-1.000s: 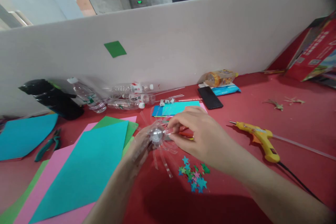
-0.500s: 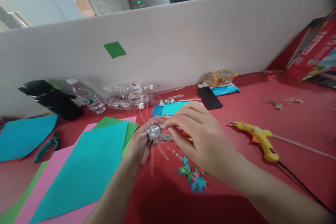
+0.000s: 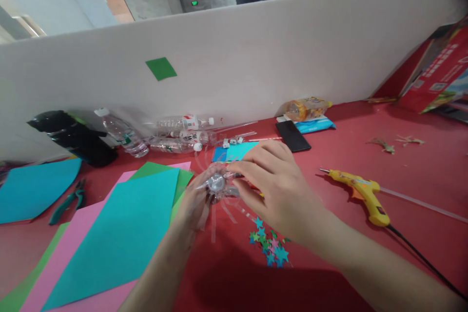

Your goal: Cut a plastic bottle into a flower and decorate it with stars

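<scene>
My left hand [image 3: 197, 197] is wrapped around a clear plastic bottle piece [image 3: 216, 184], its round end facing me. Thin cut strips [image 3: 213, 226] fan out from this piece in several directions. My right hand [image 3: 272, 183] is closed in a pinch at the piece's right side, thumb and index finger at one of the clear strips. A small orange and yellow item [image 3: 262, 195] shows partly beneath the right hand; its kind is hidden. Below lies a little heap of coloured paper stars [image 3: 270, 246] on the red table.
At right lies a yellow glue gun [image 3: 356, 190] with its cord. Coloured paper sheets [image 3: 117, 234] and green-handled pliers [image 3: 68, 202] are at left. Along the white partition [image 3: 226, 68] are a black flask [image 3: 71, 136], clear bottles [image 3: 175, 144] and a phone [image 3: 293, 136].
The right fingers have shifted slightly at the side of the bottle piece. The left hand keeps its hold, and the whole view has moved a little.
</scene>
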A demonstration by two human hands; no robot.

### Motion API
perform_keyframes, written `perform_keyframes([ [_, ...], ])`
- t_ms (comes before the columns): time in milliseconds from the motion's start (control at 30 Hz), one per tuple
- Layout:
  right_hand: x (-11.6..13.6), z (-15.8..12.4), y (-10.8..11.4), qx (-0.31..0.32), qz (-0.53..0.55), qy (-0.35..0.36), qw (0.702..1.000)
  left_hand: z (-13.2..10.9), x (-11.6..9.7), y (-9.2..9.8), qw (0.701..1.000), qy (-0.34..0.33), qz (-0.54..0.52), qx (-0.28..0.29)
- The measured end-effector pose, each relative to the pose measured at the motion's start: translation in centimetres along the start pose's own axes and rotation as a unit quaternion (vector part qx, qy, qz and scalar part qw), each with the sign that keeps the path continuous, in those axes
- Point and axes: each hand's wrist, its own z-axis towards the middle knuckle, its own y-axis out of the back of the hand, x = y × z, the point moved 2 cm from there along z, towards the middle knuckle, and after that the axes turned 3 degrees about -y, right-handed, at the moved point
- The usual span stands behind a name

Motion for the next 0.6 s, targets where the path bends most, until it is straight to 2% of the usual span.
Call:
perform_keyframes([
  [167, 0.1, 0.0, -0.1, -0.001, 0.007, 0.007, 1.0, 0.3, 0.5, 0.4, 1.0, -0.001, -0.018, 0.015],
  [367, 0.4, -0.2, -0.3, 0.008, -0.007, 0.021, 1.0, 0.0, -0.3, -0.6, 0.998, 0.042, -0.039, -0.031],
  [467, 0.5, -0.3, -0.4, 0.013, -0.002, 0.022, 1.0, 0.0, -0.9, -1.2, 0.997, 0.053, -0.057, -0.028],
  [600, 0.5, -0.2, -0.5, 0.012, 0.01, 0.009, 1.0, 0.1, -0.6, -1.0, 0.995, 0.056, -0.078, -0.041],
])
